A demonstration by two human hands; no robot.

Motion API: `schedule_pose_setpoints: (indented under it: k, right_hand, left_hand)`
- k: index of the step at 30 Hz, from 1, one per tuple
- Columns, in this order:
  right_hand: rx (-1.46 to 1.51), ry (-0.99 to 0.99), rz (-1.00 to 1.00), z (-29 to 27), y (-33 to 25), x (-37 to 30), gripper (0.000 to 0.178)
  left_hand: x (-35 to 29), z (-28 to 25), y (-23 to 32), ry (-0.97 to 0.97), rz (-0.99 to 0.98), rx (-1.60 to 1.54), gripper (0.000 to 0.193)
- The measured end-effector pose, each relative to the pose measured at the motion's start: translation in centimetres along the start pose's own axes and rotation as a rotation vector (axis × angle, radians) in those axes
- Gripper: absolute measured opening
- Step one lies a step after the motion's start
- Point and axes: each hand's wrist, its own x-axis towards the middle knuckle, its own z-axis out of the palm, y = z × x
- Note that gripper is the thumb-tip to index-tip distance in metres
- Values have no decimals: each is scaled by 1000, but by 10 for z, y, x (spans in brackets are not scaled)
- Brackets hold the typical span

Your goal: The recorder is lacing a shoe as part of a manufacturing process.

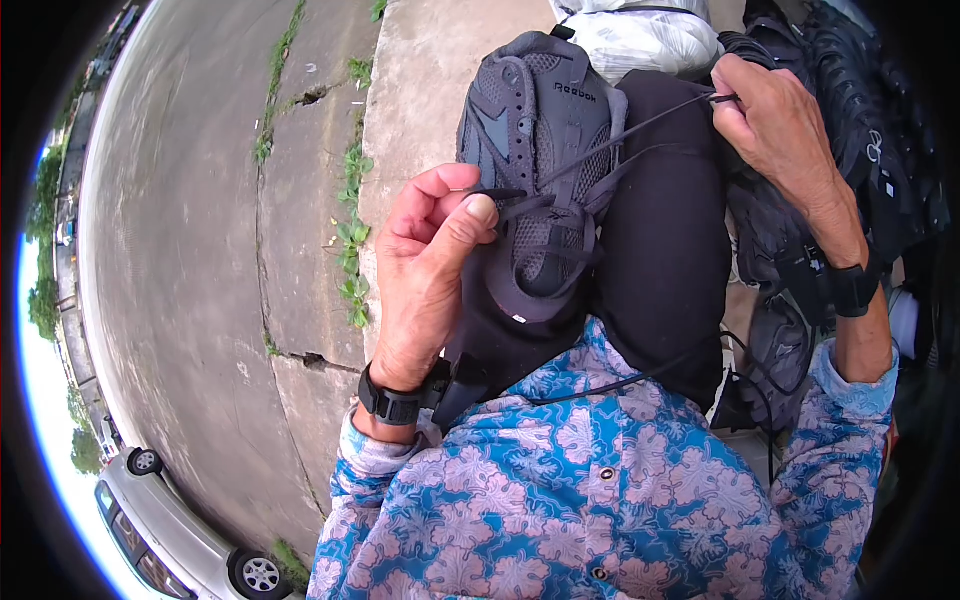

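A dark grey mesh sneaker (pixel 585 125) lies across my lap, its rounded toe towards my body. A dark shoelace (pixel 640 127) runs taut from the lower part of the sneaker up to the right. My right hand (pixel 775 125) grips that lace, fingers curled closed, beyond my right knee. Thumb and fingertips of my left hand (pixel 435 235) pinch a short dark stretch of lace at the sneaker's left edge. Another slack loop of lace hangs along the sneaker's right side. Some row holes beside the tongue show no lace through them.
A white plastic bag (pixel 640 40) sits beyond my knees. Piled black shoes and bags (pixel 850 120) crowd the right side. A thin black cord (pixel 640 377) crosses my shirt. Cracked concrete (pixel 200 200) with weeds extends left, where a silver car (pixel 175 535) is parked.
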Motion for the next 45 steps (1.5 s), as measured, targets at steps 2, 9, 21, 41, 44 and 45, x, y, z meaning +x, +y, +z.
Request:
schedule_pose_setpoints:
  k: [2,9,21,41,44,45]
  right_hand:
    - [47,-6,34,-1,0,-5,12]
    - [192,46,55,10,-10,-9,11]
    - [177,133,70,23,-4,-19,10]
    - [161,92,96,27,-5,-18,11]
    - [169,82,112,25,-8,-18,11]
    - [165,83,110,25,-7,-19,11]
  left_hand:
    - [0,7,-4,67,128,226,27]
    - [12,-4,3,51,622,1128,18]
    - [4,-2,9,-149,-256,-562,36]
    - [7,-8,5,-121,-30,-420,21]
    - [7,-7,12,-165,-34,-424,21]
    - [10,-17,13,-186,-117,-471,21]
